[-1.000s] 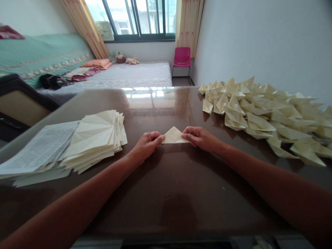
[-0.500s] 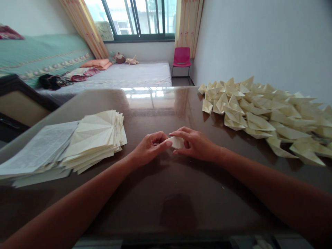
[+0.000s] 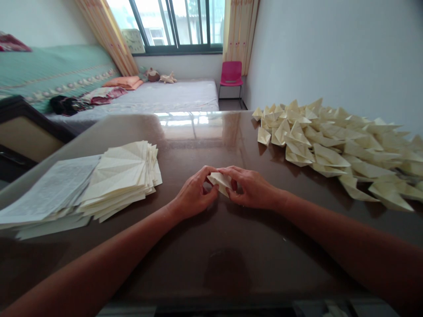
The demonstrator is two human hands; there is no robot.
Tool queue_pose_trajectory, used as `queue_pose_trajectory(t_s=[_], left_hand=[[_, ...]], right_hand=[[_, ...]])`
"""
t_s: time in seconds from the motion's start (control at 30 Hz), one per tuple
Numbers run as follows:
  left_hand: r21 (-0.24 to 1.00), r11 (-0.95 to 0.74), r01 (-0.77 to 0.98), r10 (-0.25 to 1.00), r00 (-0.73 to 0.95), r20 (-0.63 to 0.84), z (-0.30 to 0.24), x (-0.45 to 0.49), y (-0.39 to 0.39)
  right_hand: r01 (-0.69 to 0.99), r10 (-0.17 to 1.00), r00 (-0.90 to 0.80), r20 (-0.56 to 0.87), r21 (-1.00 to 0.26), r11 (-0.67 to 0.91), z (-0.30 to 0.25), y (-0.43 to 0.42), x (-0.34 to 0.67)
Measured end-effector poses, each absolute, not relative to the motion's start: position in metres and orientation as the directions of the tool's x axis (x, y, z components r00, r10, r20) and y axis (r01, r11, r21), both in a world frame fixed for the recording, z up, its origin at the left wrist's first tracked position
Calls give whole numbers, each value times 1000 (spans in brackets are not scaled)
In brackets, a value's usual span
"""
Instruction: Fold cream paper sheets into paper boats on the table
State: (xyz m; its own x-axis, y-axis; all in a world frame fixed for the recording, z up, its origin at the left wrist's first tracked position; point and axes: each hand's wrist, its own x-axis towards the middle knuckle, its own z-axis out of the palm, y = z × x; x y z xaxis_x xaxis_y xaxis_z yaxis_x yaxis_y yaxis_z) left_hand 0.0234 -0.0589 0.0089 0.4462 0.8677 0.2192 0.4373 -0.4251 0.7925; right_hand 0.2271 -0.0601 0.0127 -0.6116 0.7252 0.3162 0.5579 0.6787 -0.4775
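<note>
Between my two hands, just above the middle of the brown table (image 3: 185, 259), is a small piece of folded cream paper (image 3: 220, 179). My left hand (image 3: 197, 193) pinches its left side, thumb in front and fingers behind. On its right side my right hand (image 3: 249, 187) grips it with thumb and fingertips. Fingers cover part of the paper, so its full shape is hidden. To the right lies a large heap of folded paper boats (image 3: 330, 158) in the same cream colour. Left of my hands sits a stack of creased cream sheets (image 3: 119, 171).
Flat grey printed sheets (image 3: 56, 189) lie partly under the cream stack at the left. Past the table's far edge are a bed (image 3: 178, 97) and a pink chair (image 3: 231, 74). A white wall (image 3: 330, 53) runs along the right side.
My hands have shifted around the folded paper: the left fingers now reach over its top, and the right thumb presses its front. More of the paper shows. The stack and heap are unchanged.
</note>
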Motion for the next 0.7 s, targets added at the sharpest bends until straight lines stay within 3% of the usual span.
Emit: queue_pose_trajectory(t_s=[0.13, 0.2, 0.5, 0.7], left_hand=[[759, -427, 491, 890, 376, 258, 8, 33, -69], [754, -419, 506, 896, 363, 254, 7, 36, -72], [778, -378, 502, 917, 317, 241, 6, 36, -68], [678, -433, 594, 900, 327, 288, 7, 34, -66]], right_hand=[[677, 724, -576, 380, -276, 683, 16, -72, 217], [698, 724, -567, 393, -237, 675, 15, -75, 213], [539, 674, -547, 497, -408, 737, 6, -68, 210], [646, 761, -472, 445, -413, 642, 3, -66, 213]])
